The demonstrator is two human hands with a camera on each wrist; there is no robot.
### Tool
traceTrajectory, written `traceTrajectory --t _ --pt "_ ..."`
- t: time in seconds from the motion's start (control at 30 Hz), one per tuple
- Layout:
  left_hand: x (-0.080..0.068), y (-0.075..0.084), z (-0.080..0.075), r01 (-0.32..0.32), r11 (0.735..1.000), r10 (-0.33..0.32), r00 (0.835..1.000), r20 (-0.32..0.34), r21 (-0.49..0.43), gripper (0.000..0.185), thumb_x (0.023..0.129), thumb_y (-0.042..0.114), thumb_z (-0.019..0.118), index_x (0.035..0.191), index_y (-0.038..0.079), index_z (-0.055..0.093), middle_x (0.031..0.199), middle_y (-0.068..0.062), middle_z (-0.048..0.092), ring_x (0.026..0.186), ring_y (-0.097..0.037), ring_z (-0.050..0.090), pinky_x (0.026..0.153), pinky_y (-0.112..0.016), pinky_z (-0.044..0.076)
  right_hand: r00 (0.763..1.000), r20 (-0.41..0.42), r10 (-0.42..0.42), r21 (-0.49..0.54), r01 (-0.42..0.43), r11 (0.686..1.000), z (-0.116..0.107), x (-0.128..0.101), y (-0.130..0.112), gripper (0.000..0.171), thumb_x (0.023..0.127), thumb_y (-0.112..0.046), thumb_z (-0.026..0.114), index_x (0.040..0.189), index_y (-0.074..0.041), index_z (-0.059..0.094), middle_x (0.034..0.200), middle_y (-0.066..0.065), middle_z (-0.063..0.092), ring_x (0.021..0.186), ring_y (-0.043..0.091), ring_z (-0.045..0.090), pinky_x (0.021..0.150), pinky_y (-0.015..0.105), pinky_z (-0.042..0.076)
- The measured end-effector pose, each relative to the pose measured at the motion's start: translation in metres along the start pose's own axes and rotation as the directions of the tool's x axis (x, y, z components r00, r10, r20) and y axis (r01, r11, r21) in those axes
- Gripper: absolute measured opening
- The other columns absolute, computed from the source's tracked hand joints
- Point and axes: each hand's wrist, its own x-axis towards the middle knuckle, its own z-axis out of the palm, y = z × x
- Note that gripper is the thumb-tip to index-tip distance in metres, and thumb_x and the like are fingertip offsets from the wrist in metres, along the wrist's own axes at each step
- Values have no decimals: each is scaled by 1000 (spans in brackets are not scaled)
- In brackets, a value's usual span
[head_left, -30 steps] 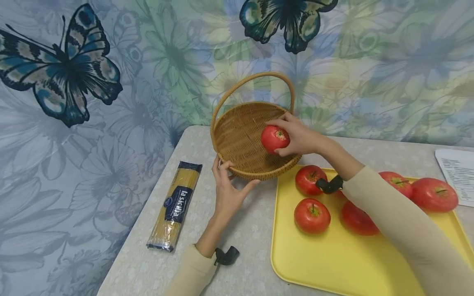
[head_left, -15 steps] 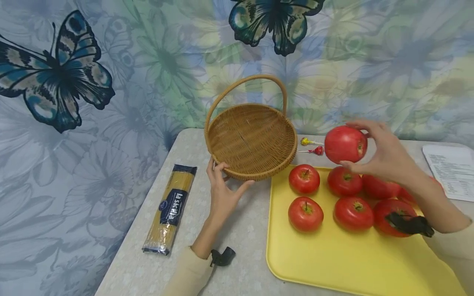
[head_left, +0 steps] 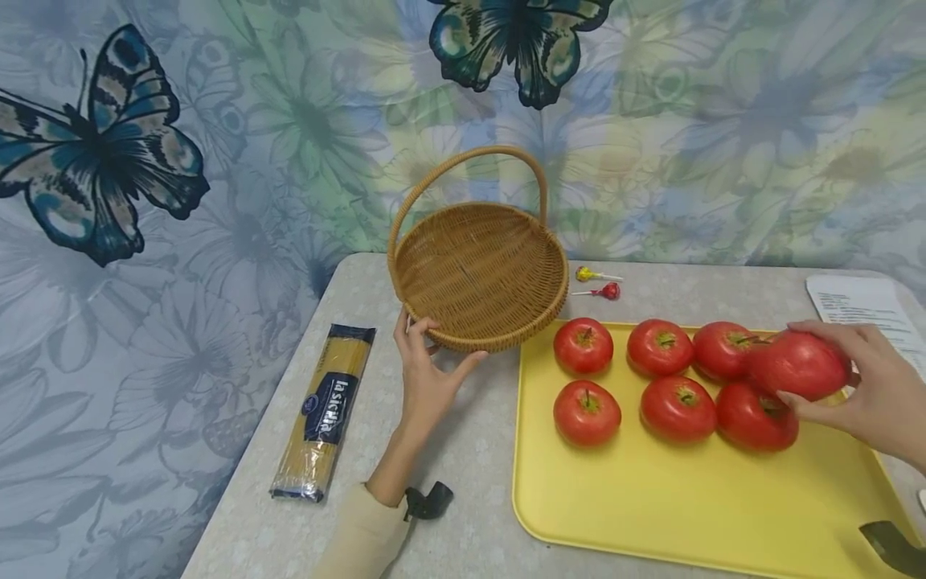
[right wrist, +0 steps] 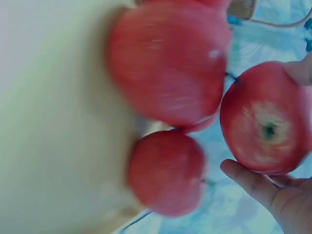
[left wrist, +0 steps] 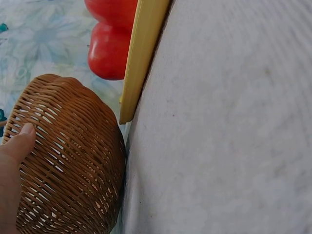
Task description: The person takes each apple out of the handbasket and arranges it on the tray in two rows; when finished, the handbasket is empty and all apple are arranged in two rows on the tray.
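Tomato in right hand – six on tray

We count seven red tomatoes, six on one yellow tray and one in a hand, one wicker basket, one pack of spaghetti, two lollipops, one printed sheet, two butterflies on the wall

We face a floral curtain with big blue butterflies, a speckled grey desk pushed against it, soft even light
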Motion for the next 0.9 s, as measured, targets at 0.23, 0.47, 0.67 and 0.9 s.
traceTrajectory --t 0.23,0.47,0.67,0.9 --pt "0 -2 0 1 1000 -1 1000 -7 -4 74 74 44 84 123 15 37 161 -10 0 143 -33 29 94 -49 52 958 -153 243 92 -231 969 9 -34 19 90 65 -3 88 137 7 34 125 0 45 96 -22 23 82 -5 27" --pt "1 -2 0 -8 1000 8 1000 -5 -11 76 74 45 84 124 15 37 161 -8 -1 144 -34 27 96 -45 51 921 -185 343 34 -343 939 23 -62 63 100 68 -13 89 150 -19 33 138 14 45 104 -10 40 78 -7 27" --pt "1 -2 -1 -8 1000 8 1000 -7 -3 75 74 44 84 124 15 36 161 -8 -1 144 -32 27 96 -44 52 950 -35 309 -81 -311 947 17 -66 53 107 60 -17 95 146 3 35 124 35 42 96 26 43 53 -1 25" --pt "2 -1 -1 -2 1000 2 1000 4 -4 78 74 44 84 126 10 36 161 -8 -2 144 -33 28 97 -45 51 954 79 289 1 -290 957 23 -76 54 106 56 -8 96 138 13 34 124 37 39 92 -19 18 54 0 33"
